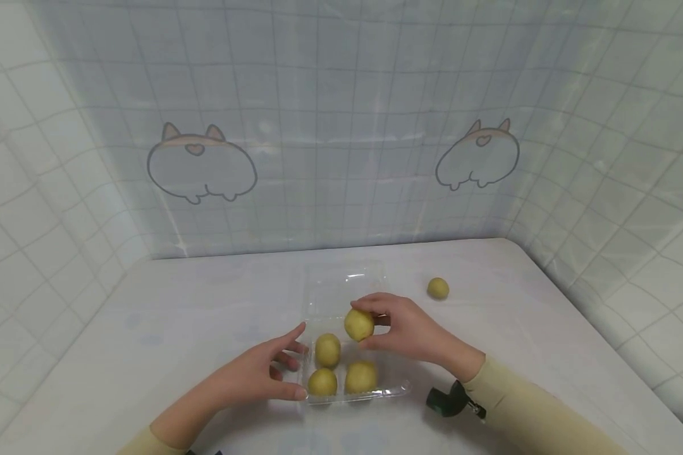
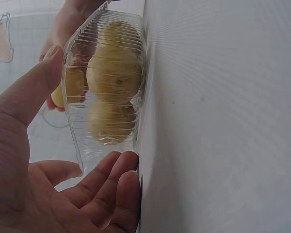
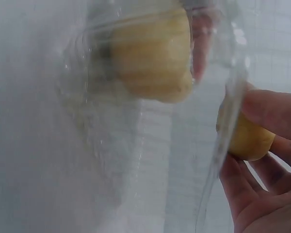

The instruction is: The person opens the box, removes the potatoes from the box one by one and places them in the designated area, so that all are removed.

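A clear plastic clamshell box [image 1: 375,393] lies on the table with its lid [image 1: 341,294] folded back behind it. Inside sit three round yellow fruits, one at the back left [image 1: 327,350], one at the front left [image 1: 322,382] and one at the front right [image 1: 361,378]. My right hand [image 1: 406,328] pinches another yellow fruit [image 1: 358,325] between thumb and fingers, over the box's back right part. At the box's left side, my left hand [image 1: 256,373] has its fingers spread along the edge. In the left wrist view, its thumb [image 2: 51,63] touches the rim.
One more yellow fruit [image 1: 438,288] rests on the white table [image 1: 205,297] at the back right. A grid-patterned curtain [image 1: 341,158] encloses the table at the back and both sides. A dark green device [image 1: 449,399] hangs below my right wrist.
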Tool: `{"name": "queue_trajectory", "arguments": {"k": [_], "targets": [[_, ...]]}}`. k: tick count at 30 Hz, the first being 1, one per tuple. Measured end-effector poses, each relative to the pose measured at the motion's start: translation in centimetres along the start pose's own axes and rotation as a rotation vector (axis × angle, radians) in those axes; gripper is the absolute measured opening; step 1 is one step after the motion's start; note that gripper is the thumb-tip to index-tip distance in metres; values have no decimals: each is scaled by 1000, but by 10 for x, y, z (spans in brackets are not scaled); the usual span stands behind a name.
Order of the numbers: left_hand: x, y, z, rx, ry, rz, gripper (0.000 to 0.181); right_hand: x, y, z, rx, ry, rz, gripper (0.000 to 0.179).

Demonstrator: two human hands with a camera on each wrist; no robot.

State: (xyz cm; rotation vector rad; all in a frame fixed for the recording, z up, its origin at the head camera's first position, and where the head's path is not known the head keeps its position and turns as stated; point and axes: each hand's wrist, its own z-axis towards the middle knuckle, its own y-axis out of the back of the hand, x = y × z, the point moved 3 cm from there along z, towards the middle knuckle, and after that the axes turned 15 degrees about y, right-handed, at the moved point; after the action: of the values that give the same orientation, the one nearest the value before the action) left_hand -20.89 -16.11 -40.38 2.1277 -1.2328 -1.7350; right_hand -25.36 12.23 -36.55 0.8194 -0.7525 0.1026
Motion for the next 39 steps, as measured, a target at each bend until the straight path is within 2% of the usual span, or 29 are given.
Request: {"name": "queue_trajectory", "arguments": {"k": [14,24,30,39], "targets": [[0,0,0,-5,-4,4,103,-9,34,-11,-113,-81,-38,64],[-1,-1,0,-7,-5,8,103,-25,62,-27,-200,-143,-125,64],[1,0,0,-6,-5,10,103,-31,76,-35,-227,-188,-174,61],[2,2,-2,-9,-6,10,103,-43,91,-46,-253,-232,-165,63]]}}
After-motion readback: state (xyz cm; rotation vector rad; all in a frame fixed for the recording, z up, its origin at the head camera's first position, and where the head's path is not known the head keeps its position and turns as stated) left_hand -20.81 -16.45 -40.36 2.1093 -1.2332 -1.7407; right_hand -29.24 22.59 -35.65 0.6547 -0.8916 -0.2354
